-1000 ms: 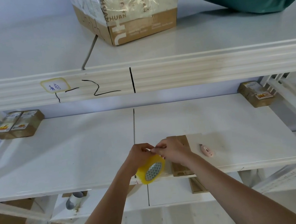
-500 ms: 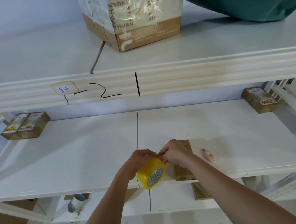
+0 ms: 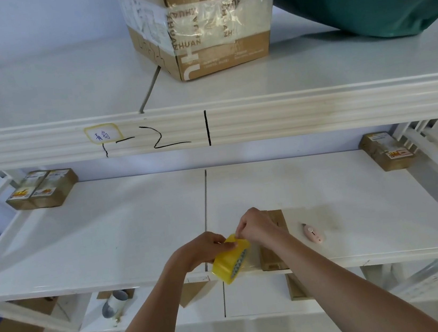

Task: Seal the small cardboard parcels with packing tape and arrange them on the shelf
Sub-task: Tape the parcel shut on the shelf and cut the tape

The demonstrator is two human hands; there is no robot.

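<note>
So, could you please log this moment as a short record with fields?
left hand: left hand grips the tape roll
right hand: right hand pinches at the roll's top edge
parcel at work: brown parcel by the front edge, under the right wrist
cutter: pink cutter, right of that parcel
back left: two parcels
back right: one parcel

Item counts on the shelving unit.
Four small parcels: two [image 3: 42, 189] back left, one [image 3: 385, 150] back right, one [image 3: 273, 238] front; one tape roll [image 3: 230, 259]; one pink cutter [image 3: 313, 233]; one large box [image 3: 200, 23].
</note>
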